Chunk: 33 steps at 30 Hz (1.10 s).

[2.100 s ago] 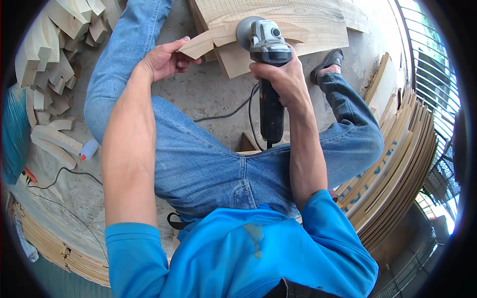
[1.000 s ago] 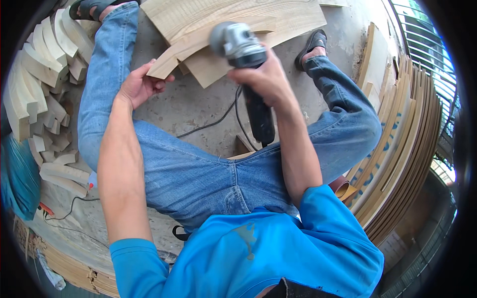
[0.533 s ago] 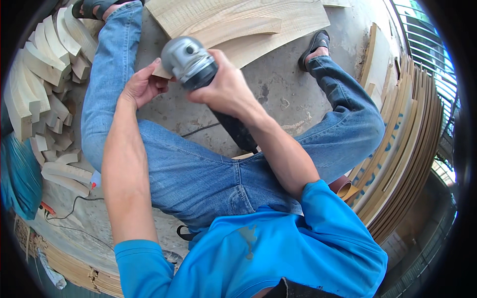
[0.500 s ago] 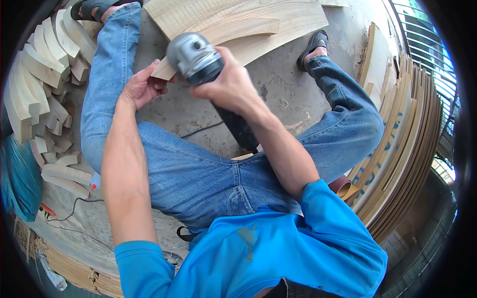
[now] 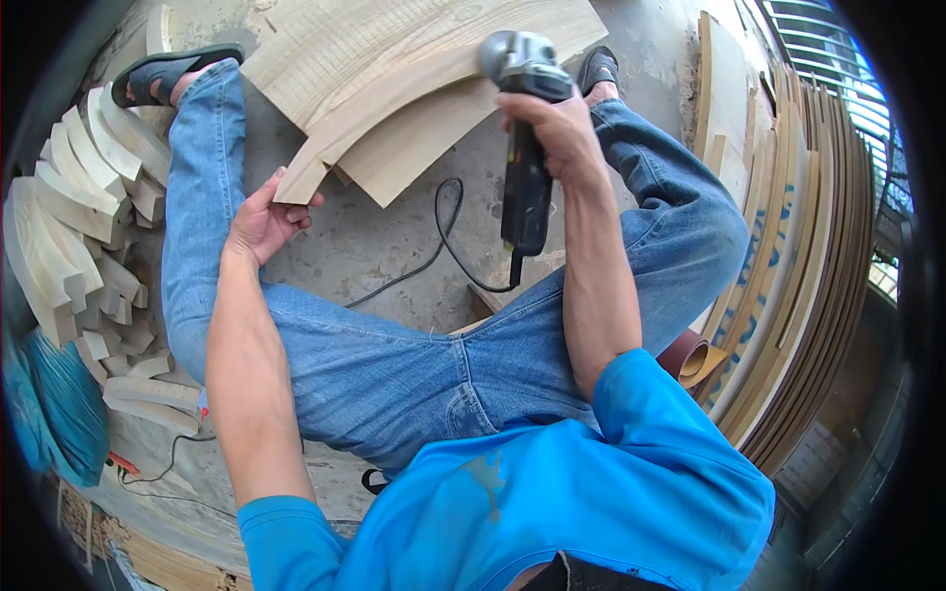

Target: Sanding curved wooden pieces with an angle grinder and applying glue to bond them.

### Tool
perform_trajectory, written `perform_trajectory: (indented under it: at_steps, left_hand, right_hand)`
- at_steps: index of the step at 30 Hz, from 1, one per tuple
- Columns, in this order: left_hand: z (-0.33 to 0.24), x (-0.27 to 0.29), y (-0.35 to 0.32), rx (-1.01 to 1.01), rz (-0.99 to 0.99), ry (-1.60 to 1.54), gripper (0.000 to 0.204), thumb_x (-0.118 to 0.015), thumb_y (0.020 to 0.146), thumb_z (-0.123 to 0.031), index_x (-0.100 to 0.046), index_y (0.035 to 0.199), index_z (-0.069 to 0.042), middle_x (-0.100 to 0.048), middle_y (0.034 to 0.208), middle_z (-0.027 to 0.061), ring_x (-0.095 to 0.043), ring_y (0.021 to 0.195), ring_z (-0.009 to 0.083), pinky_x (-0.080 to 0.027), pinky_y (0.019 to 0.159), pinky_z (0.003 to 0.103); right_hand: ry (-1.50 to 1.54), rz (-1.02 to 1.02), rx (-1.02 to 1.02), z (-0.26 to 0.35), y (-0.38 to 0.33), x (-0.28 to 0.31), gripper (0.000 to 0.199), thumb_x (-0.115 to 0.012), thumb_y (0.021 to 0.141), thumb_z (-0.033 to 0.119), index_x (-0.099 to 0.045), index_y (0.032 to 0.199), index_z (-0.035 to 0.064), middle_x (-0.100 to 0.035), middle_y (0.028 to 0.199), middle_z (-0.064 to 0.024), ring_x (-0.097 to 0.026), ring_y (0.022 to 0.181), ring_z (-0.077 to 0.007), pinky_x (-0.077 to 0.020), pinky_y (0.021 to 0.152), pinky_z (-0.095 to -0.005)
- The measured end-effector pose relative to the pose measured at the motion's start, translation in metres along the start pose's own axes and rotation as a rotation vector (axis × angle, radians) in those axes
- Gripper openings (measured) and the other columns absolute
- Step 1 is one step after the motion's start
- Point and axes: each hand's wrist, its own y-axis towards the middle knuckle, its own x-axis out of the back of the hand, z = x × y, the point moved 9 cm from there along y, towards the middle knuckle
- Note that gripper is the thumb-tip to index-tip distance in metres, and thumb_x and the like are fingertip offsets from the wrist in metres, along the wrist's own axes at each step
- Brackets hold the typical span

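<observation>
a: so, starting close in, what are the hands doing?

b: the right hand (image 5: 554,126) is closed round the black body of an angle grinder (image 5: 522,128), its grey head down at the edge of a curved wooden piece (image 5: 394,69). the left hand (image 5: 261,219) is curled on that piece's near tip, fingers pinching it against the concrete floor (image 5: 365,246).

a: which step is that, do you reckon?

b: smoothing the curved edge, i'd judge. the next pass seems to call for a firm hold on the tip and the cord (image 5: 434,251) kept away from the disc.

a: and the wood itself?

b: pale, with clear grain, an arc lying flat between the legs, on top of another flat board. farther out, cut blocks (image 5: 74,227) pile up at the left and long bent strips (image 5: 788,246) lean at the right.
</observation>
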Motion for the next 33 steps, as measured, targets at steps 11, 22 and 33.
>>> perform_trajectory:
  at_steps: [11,22,33]
  left_hand:
    - [-0.002,-0.014,0.001,0.02,-0.175,-0.038,0.041,-0.051,0.101,-0.046,-0.063,0.116,-0.01,-0.07,0.094,0.0124,-0.048,0.062,0.0123,-0.046,0.07,0.034]
    - [-0.001,-0.001,0.0,0.022,-0.067,0.009,0.044,-0.051,0.102,-0.046,-0.061,0.119,-0.006,-0.068,0.09,0.0135,-0.047,0.063,0.0115,-0.045,0.07,0.032]
    - [-0.001,-0.001,-0.001,0.023,-0.08,0.03,0.044,-0.05,0.102,-0.045,-0.06,0.119,-0.006,-0.068,0.09,0.0133,-0.047,0.063,0.0115,-0.046,0.07,0.033]
  right_hand:
    - [-0.417,0.531,0.03,-0.028,-0.104,-0.146,0.087,-0.083,0.061,0.016,-0.046,0.138,-0.0016,-0.069,0.111,-0.024,-0.07,0.101,-0.0306,-0.0566,0.091,-0.0345]
    - [-0.145,-0.022,-0.013,-0.027,-0.022,-0.018,0.069,-0.084,0.062,0.01,-0.052,0.121,-0.0027,-0.067,0.086,-0.0127,-0.067,0.071,-0.0204,-0.0565,0.06,-0.031]
    - [-0.173,0.03,0.074,-0.019,-0.031,-0.016,0.07,-0.084,0.063,0.012,-0.052,0.123,-0.0019,-0.068,0.09,-0.0126,-0.068,0.076,-0.0199,-0.0572,0.066,-0.0316]
